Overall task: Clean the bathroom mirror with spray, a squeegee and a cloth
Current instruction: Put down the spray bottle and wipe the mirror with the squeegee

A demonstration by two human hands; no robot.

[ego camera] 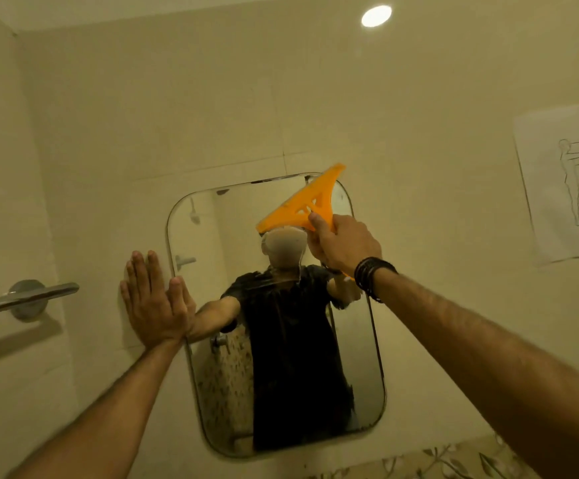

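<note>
Squeegee (303,202) handle hidden inside right hand (345,242); towel bar (22,299) cut by left edge; reflected face blurred.

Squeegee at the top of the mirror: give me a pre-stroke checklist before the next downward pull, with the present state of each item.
1. Squeegee gripped in the right hand: ok.
2. Blade set at the upper right of the mirror: ok.
3. Blade level with the top edge: not ok, it slants up to the right.
4. Left hand bracing flat, on the wall at the mirror's left edge: ok.
5. Glass wet with spray: cannot tell.
6. Cloth within reach: cannot tell, none in view.
</note>
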